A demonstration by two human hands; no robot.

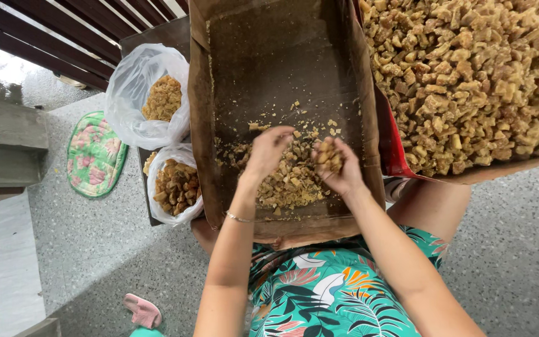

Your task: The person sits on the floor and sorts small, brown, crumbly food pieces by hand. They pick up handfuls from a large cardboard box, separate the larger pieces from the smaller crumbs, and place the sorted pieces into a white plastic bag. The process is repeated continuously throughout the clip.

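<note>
A brown cardboard box [269, 56] rests on my lap, with a small heap of golden-brown chunks [288, 181] at its near end. My left hand [268, 150] reaches palm-down into the heap, fingers bent over the pieces. Beside it my right hand [338, 168] is cupped around a handful of the brown chunks [328, 154], held just above the heap. A thin bracelet circles my left wrist.
A second box [469, 68] at the right is piled full of the same chunks. At the left stand two clear plastic bags, one [151, 93] with pale crumbly pieces, one [173, 184] with darker chunks. A floral mat [95, 155] and a pink slipper [143, 310] lie on the speckled floor.
</note>
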